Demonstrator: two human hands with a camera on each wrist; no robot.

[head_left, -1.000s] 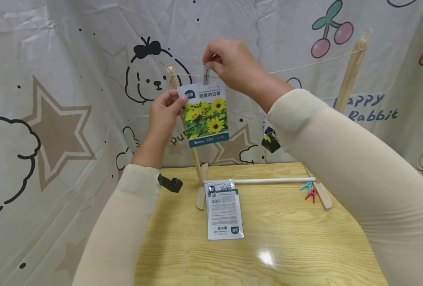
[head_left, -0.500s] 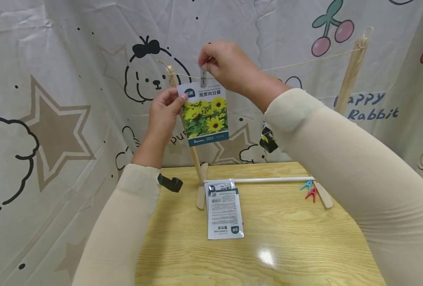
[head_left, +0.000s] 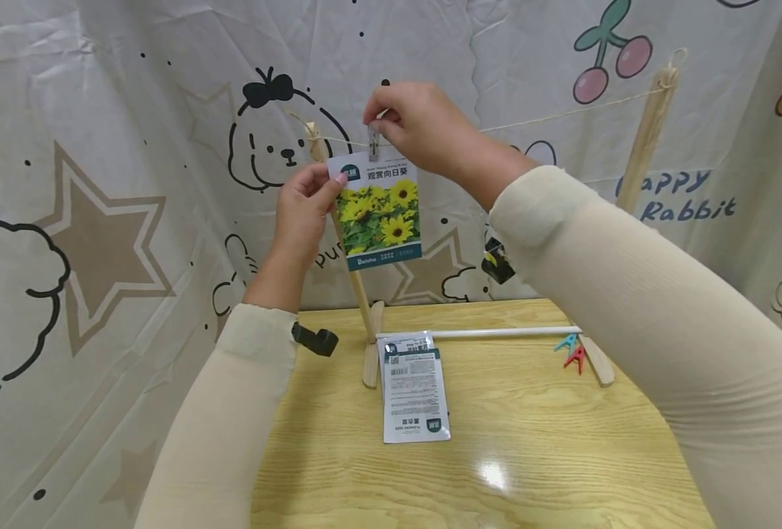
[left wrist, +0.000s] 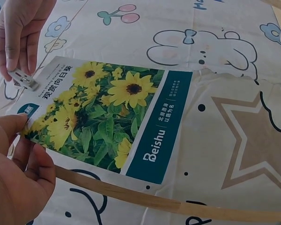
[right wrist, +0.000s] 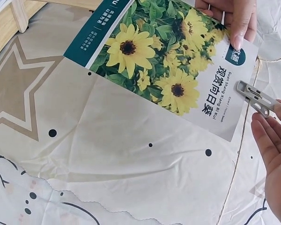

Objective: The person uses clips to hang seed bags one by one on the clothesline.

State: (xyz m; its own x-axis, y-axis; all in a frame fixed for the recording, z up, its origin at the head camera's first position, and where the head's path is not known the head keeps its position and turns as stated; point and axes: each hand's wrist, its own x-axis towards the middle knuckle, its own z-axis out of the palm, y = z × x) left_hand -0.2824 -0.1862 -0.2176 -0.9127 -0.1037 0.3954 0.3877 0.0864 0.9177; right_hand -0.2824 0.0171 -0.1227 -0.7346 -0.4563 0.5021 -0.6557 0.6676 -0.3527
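A seed packet (head_left: pixel 379 213) with yellow sunflowers on its front hangs upright at the string (head_left: pixel 563 115). My left hand (head_left: pixel 303 209) pinches its upper left corner between thumb and fingers. In the right wrist view, my right hand (right wrist: pixel 275 145) pinches a grey clothespin (right wrist: pixel 255 97) by its handle end. The clothespin's tip lies over the packet's top edge, about midway along, where the string passes. On the table, more seed packets (head_left: pixel 416 397) lie stacked, the uppermost with its printed back showing.
Wooden posts (head_left: pixel 649 132) on feet hold the string at both ends. A white rod (head_left: pixel 503 333) joins the feet low down. Blue (head_left: pixel 567 342) and red (head_left: pixel 575 359) clothespins lie by the right foot on the wooden table (head_left: pixel 530 455). Behind hangs a printed cloth (head_left: pixel 431 37).
My right hand has moved slightly left and down with the grey clothespin, which now sits lower over the packet's top edge. My left hand and the packet have stayed almost still.
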